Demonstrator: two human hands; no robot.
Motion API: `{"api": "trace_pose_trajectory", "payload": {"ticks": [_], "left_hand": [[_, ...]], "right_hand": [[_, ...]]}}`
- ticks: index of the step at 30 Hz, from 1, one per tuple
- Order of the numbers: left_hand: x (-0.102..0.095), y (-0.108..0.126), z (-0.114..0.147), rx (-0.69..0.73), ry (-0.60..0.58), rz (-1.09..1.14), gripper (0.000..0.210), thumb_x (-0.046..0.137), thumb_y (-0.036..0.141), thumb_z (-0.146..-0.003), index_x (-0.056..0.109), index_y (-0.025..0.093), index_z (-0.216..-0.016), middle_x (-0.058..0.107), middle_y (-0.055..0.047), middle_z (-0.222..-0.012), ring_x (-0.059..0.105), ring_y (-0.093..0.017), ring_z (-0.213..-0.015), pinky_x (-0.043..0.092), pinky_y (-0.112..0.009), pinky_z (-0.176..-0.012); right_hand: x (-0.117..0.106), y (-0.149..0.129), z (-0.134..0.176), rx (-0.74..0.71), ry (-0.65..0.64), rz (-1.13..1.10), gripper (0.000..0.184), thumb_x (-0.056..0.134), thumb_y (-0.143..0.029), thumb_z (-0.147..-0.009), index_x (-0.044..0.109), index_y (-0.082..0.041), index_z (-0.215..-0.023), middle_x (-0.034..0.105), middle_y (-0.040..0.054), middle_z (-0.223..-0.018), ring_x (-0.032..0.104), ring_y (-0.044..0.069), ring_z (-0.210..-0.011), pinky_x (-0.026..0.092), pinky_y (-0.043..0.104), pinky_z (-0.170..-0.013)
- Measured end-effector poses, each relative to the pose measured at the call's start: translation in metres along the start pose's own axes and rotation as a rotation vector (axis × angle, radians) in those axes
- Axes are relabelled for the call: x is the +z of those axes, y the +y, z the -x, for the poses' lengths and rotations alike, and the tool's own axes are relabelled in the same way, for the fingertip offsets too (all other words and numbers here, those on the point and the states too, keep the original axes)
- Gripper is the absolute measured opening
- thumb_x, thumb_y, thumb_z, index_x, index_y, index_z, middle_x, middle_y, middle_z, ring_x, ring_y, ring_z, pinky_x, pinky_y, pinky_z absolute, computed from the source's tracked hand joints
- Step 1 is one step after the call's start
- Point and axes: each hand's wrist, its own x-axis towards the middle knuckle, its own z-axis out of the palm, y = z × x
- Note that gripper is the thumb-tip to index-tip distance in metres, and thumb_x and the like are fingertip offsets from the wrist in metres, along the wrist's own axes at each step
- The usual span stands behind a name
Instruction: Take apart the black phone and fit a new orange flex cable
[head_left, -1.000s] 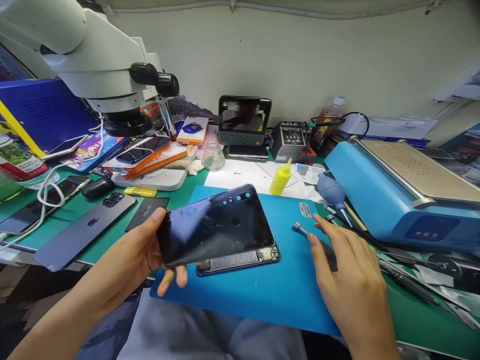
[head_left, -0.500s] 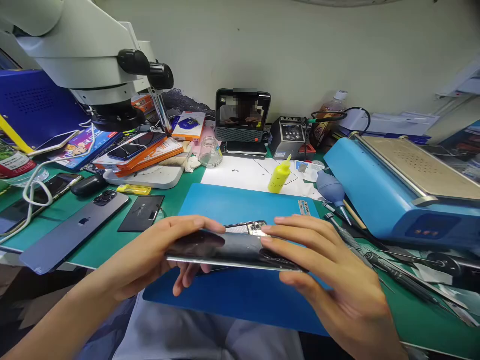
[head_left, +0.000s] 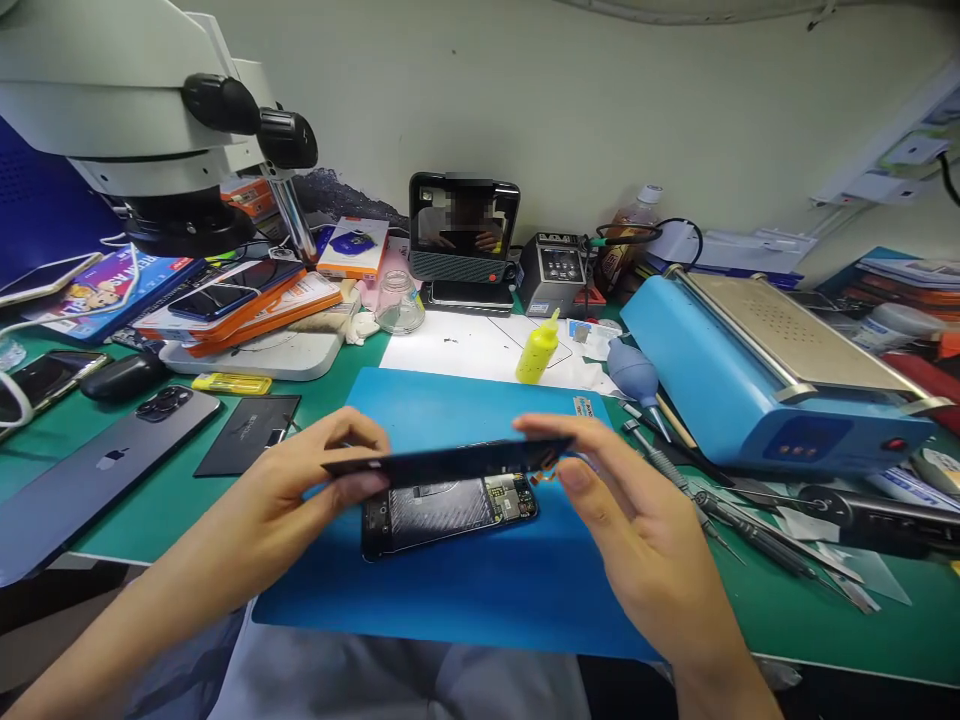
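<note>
Between the left hand [head_left: 304, 490] and right hand [head_left: 641, 520], a dark panel [head_left: 450, 463] is gripped by its ends, above the opened phone [head_left: 442, 520]; probably light, stiff and slippery (likely fragile too), it is best held by its edges.

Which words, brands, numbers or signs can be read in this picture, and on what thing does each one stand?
Apple logo, a sign without words: grey phone.
Book: letters too blurred to quote.
Black slab, small label, box: print too small to read.
Blue machine: lit display, unreadable.
Black panel, open phone: no readable text.
No word or number can be quoted with certainty.
</note>
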Motion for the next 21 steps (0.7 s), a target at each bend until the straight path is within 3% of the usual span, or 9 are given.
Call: {"api": "trace_pose_trajectory", "payload": {"ticks": [3, 5, 7, 9, 13, 18, 21], "left_hand": [[0.005, -0.007, -0.004, -0.011, 0.050, 0.033, 0.037, 0.061, 0.056, -0.116, 0.091, 0.035, -0.115, 0.089, 0.002, -0.109, 0.084, -0.025, -0.097, 0.066, -0.028, -0.086], [0.008, -0.013, -0.004, 0.042, 0.051, 0.008, 0.035, 0.058, 0.043, -0.118, 0.086, 0.040, -0.137, 0.089, 0.005, -0.129, 0.086, -0.026, -0.116, 0.068, -0.032, -0.104], [0.009, -0.019, -0.003, 0.166, 0.049, -0.082, 0.050, 0.051, 0.023, -0.116, 0.075, 0.045, -0.155, 0.080, 0.010, -0.152, 0.079, -0.024, -0.140, 0.061, -0.035, -0.123], [0.009, -0.023, -0.004, 0.287, 0.016, -0.197, 0.070, 0.045, 0.007, -0.111, 0.068, 0.049, -0.161, 0.074, 0.012, -0.162, 0.074, -0.020, -0.148, 0.057, -0.033, -0.128], [0.005, -0.020, -0.012, 0.357, -0.041, -0.304, 0.073, 0.043, 0.001, -0.110, 0.069, 0.050, -0.157, 0.074, 0.012, -0.160, 0.076, -0.013, -0.140, 0.056, -0.020, -0.118], [-0.005, 0.001, -0.028, 0.436, -0.042, -0.334, 0.045, 0.052, 0.006, -0.115, 0.073, 0.037, -0.141, 0.077, 0.008, -0.146, 0.078, -0.009, -0.127, 0.051, -0.011, -0.111], [-0.007, 0.017, -0.038, 0.521, -0.016, -0.375, 0.039, 0.054, 0.009, -0.117, 0.077, 0.034, -0.137, 0.080, 0.007, -0.142, 0.080, -0.009, -0.120, 0.054, -0.011, -0.106]], "right_hand": [[0.003, 0.009, 0.016, -0.161, 0.212, 0.165, 0.039, 0.069, -0.013, -0.111, 0.075, -0.029, -0.147, 0.083, 0.0062, -0.137, 0.080, 0.024, -0.128, 0.065, 0.040, -0.112], [0.004, 0.013, 0.026, -0.258, 0.282, 0.240, 0.058, 0.073, 0.000, -0.102, 0.073, -0.029, -0.153, 0.083, 0.0065, -0.136, 0.081, 0.025, -0.124, 0.066, 0.043, -0.107], [0.003, 0.017, 0.034, -0.338, 0.291, 0.277, 0.063, 0.071, 0.007, -0.098, 0.073, -0.025, -0.153, 0.084, 0.0072, -0.134, 0.082, 0.025, -0.121, 0.068, 0.042, -0.102], [0.001, 0.018, 0.038, -0.426, 0.211, 0.273, 0.051, 0.067, 0.008, -0.098, 0.078, -0.016, -0.142, 0.085, 0.0101, -0.129, 0.082, 0.024, -0.119, 0.069, 0.039, -0.097], [-0.003, 0.020, 0.042, -0.521, 0.052, 0.228, 0.029, 0.061, 0.006, -0.099, 0.080, -0.005, -0.118, 0.085, 0.0163, -0.122, 0.082, 0.020, -0.120, 0.068, 0.032, -0.091], [-0.002, 0.016, 0.050, -0.465, 0.019, 0.207, 0.025, 0.062, 0.004, -0.101, 0.079, -0.010, -0.114, 0.085, 0.0131, -0.120, 0.081, 0.017, -0.118, 0.066, 0.032, -0.089], [-0.001, 0.012, 0.054, -0.450, 0.008, 0.249, 0.024, 0.063, 0.001, -0.104, 0.079, -0.013, -0.115, 0.086, 0.0100, -0.116, 0.081, 0.015, -0.111, 0.064, 0.032, -0.091]]}}
